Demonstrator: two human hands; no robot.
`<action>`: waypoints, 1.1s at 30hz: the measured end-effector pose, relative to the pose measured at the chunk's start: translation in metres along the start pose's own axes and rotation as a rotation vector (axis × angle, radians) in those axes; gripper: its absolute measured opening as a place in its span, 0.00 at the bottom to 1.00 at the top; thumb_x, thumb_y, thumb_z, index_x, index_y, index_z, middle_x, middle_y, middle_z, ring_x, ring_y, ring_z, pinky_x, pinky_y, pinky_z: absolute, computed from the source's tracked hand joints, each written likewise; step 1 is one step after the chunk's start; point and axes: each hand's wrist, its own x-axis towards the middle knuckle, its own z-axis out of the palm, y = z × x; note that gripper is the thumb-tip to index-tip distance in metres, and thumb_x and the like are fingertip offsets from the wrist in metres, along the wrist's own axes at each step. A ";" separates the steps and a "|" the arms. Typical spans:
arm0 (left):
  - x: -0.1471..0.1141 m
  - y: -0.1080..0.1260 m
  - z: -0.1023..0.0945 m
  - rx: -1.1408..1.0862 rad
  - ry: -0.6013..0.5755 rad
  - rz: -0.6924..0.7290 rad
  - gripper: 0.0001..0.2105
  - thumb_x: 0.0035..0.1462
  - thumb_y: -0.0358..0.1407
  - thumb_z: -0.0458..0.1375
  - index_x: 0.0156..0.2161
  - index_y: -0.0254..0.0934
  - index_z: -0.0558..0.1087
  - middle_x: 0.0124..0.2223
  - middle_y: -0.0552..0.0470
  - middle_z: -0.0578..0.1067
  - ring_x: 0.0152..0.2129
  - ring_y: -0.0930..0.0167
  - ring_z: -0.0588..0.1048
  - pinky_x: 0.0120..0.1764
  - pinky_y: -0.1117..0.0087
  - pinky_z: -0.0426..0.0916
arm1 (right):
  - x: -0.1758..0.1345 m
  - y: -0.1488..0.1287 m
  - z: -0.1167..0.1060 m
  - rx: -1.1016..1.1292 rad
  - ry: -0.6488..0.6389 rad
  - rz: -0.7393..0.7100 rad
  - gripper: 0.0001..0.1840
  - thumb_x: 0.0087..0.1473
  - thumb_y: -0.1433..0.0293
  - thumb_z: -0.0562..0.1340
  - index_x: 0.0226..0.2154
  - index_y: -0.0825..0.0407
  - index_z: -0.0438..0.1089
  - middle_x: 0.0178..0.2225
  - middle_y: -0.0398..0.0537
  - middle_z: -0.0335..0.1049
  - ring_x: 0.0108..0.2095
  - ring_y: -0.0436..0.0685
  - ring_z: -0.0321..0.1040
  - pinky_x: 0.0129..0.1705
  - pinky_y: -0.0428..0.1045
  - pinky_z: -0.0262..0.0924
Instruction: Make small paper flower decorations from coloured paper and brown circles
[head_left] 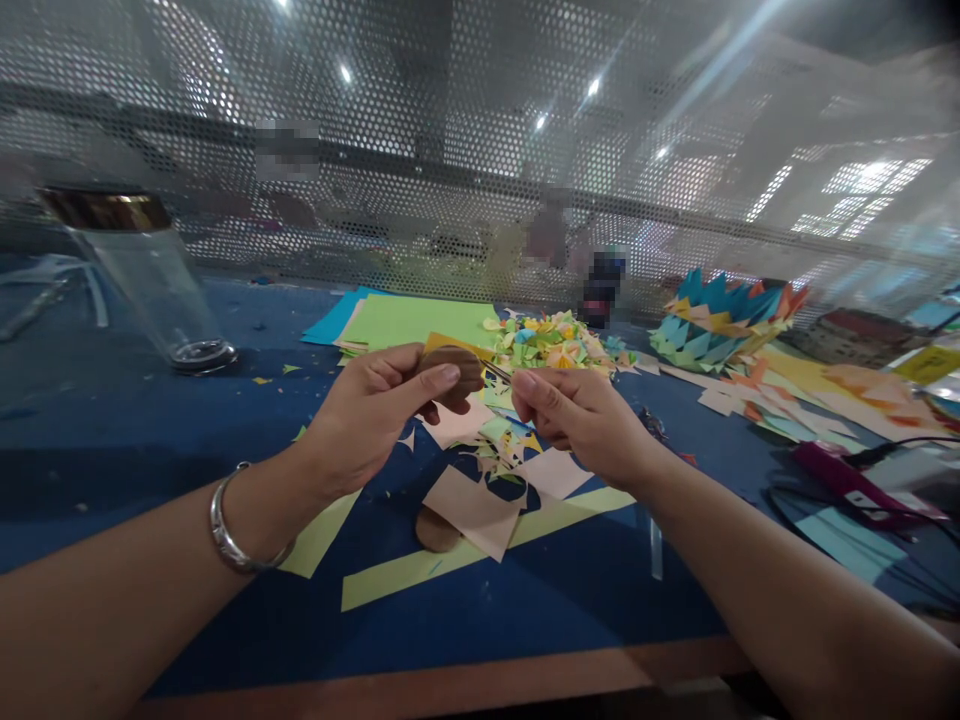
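My left hand point(367, 410) is closed on a brown, wood-grained piece with a rounded edge point(459, 366), thumb pressed on its face. A strip of yellow paper point(442, 343) shows behind that piece, pinched along with it. My right hand point(581, 410) grips a slim metallic tool point(496, 372); its tip points left and meets the yellow paper near the brown piece. The fingers hide most of the tool, so its kind is unclear. Below both hands lie a pinkish paper piece point(476, 510), a second brown rounded piece point(436, 530) partly under it, and a long pale-yellow strip point(390, 583).
Behind the hands are stacked green sheets point(427, 318) and a heap of colourful paper scraps point(559, 340). A glass jar point(150, 290) stands left. At right are a folded-paper ring point(720, 320), a purple power strip point(847, 485) and cables. A perforated metal screen point(420, 130) closes the back.
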 end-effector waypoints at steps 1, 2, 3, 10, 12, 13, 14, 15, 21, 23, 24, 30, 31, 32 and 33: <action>0.000 0.000 0.000 -0.007 0.002 0.008 0.12 0.58 0.40 0.62 0.45 0.38 0.79 0.40 0.48 0.81 0.32 0.70 0.76 0.29 0.73 0.64 | 0.000 0.000 0.000 -0.003 0.000 0.001 0.27 0.61 0.47 0.55 0.24 0.52 0.63 0.16 0.34 0.45 0.16 0.44 0.41 0.18 0.45 0.38; 0.000 0.000 0.000 -0.012 0.006 0.015 0.12 0.58 0.40 0.62 0.45 0.38 0.79 0.41 0.48 0.81 0.32 0.71 0.76 0.29 0.73 0.64 | 0.000 0.000 0.000 -0.007 -0.001 0.001 0.27 0.61 0.47 0.55 0.24 0.52 0.63 0.16 0.34 0.45 0.16 0.44 0.41 0.18 0.45 0.38; 0.000 0.000 0.000 -0.013 0.010 0.023 0.12 0.58 0.40 0.62 0.45 0.38 0.79 0.41 0.48 0.81 0.32 0.71 0.76 0.29 0.73 0.64 | 0.000 0.000 0.000 -0.012 -0.004 0.001 0.27 0.61 0.47 0.55 0.24 0.52 0.63 0.16 0.34 0.45 0.16 0.44 0.41 0.18 0.45 0.38; -0.002 0.000 0.003 0.046 -0.084 0.005 0.12 0.59 0.41 0.61 0.44 0.39 0.79 0.40 0.47 0.81 0.31 0.70 0.76 0.29 0.72 0.64 | 0.000 0.000 0.000 -0.018 -0.008 0.003 0.27 0.61 0.48 0.55 0.24 0.52 0.64 0.16 0.34 0.45 0.16 0.44 0.40 0.18 0.45 0.39; -0.002 -0.001 0.003 0.068 -0.125 -0.002 0.11 0.59 0.41 0.60 0.43 0.38 0.79 0.39 0.47 0.81 0.31 0.69 0.76 0.29 0.71 0.64 | 0.000 0.000 0.000 -0.018 -0.010 0.003 0.27 0.61 0.48 0.55 0.24 0.52 0.64 0.16 0.33 0.45 0.16 0.44 0.40 0.18 0.45 0.39; -0.003 -0.002 0.004 0.077 -0.144 -0.008 0.11 0.59 0.40 0.60 0.43 0.38 0.79 0.39 0.46 0.81 0.31 0.69 0.76 0.29 0.71 0.64 | 0.000 0.000 0.001 -0.021 -0.012 0.002 0.27 0.61 0.48 0.55 0.24 0.52 0.63 0.16 0.33 0.44 0.16 0.44 0.40 0.18 0.45 0.39; -0.003 -0.002 0.004 0.082 -0.161 -0.014 0.11 0.59 0.40 0.60 0.42 0.38 0.79 0.39 0.47 0.81 0.31 0.69 0.76 0.29 0.71 0.64 | 0.000 0.000 0.001 -0.024 -0.016 -0.001 0.27 0.61 0.48 0.55 0.24 0.52 0.63 0.16 0.33 0.44 0.16 0.44 0.40 0.19 0.45 0.39; -0.004 -0.003 0.004 0.081 -0.176 -0.019 0.10 0.59 0.40 0.60 0.41 0.38 0.79 0.38 0.47 0.80 0.31 0.70 0.75 0.29 0.71 0.64 | 0.000 0.000 0.001 -0.029 -0.020 -0.005 0.27 0.61 0.48 0.55 0.23 0.52 0.63 0.16 0.33 0.44 0.16 0.44 0.40 0.19 0.45 0.39; -0.006 -0.004 0.005 0.065 -0.211 -0.038 0.09 0.60 0.40 0.60 0.40 0.39 0.78 0.33 0.50 0.79 0.30 0.71 0.74 0.30 0.72 0.63 | -0.001 0.000 0.001 -0.053 -0.046 -0.011 0.27 0.61 0.47 0.55 0.23 0.52 0.62 0.16 0.34 0.46 0.17 0.45 0.42 0.19 0.46 0.40; -0.006 -0.004 0.004 0.066 -0.208 -0.040 0.09 0.59 0.40 0.60 0.40 0.39 0.79 0.33 0.50 0.79 0.30 0.71 0.73 0.31 0.71 0.63 | -0.001 -0.001 0.001 -0.054 -0.045 -0.015 0.28 0.61 0.47 0.55 0.23 0.52 0.62 0.15 0.34 0.45 0.16 0.45 0.41 0.19 0.46 0.40; -0.006 -0.004 0.004 0.062 -0.209 -0.042 0.09 0.59 0.40 0.60 0.40 0.39 0.79 0.33 0.50 0.79 0.30 0.70 0.74 0.31 0.71 0.63 | -0.001 -0.001 0.001 -0.057 -0.045 -0.018 0.28 0.61 0.47 0.54 0.23 0.52 0.62 0.15 0.34 0.45 0.16 0.45 0.41 0.19 0.46 0.40; -0.005 -0.005 0.005 0.020 -0.221 -0.070 0.09 0.59 0.40 0.61 0.40 0.39 0.79 0.34 0.50 0.79 0.31 0.71 0.74 0.31 0.72 0.63 | -0.001 -0.001 0.001 -0.091 -0.039 -0.030 0.27 0.62 0.48 0.54 0.22 0.51 0.62 0.15 0.34 0.47 0.16 0.45 0.43 0.19 0.46 0.41; -0.005 -0.005 0.005 0.018 -0.219 -0.068 0.09 0.59 0.40 0.60 0.40 0.39 0.79 0.33 0.50 0.79 0.30 0.72 0.74 0.30 0.72 0.62 | -0.001 -0.001 0.000 -0.095 -0.036 -0.032 0.27 0.62 0.48 0.54 0.22 0.51 0.62 0.15 0.34 0.47 0.17 0.45 0.43 0.20 0.46 0.41; -0.005 -0.005 0.005 0.017 -0.214 -0.063 0.08 0.59 0.40 0.60 0.40 0.39 0.78 0.33 0.51 0.78 0.29 0.73 0.73 0.30 0.72 0.62 | -0.001 -0.001 0.000 -0.099 -0.033 -0.033 0.27 0.62 0.48 0.54 0.22 0.51 0.62 0.15 0.34 0.46 0.17 0.45 0.44 0.20 0.46 0.41; -0.005 -0.005 0.005 0.016 -0.204 -0.055 0.08 0.59 0.40 0.60 0.39 0.39 0.78 0.32 0.52 0.78 0.28 0.73 0.72 0.30 0.73 0.61 | -0.001 -0.001 0.000 -0.104 -0.028 -0.033 0.27 0.62 0.48 0.55 0.22 0.51 0.61 0.15 0.34 0.46 0.17 0.45 0.44 0.20 0.46 0.41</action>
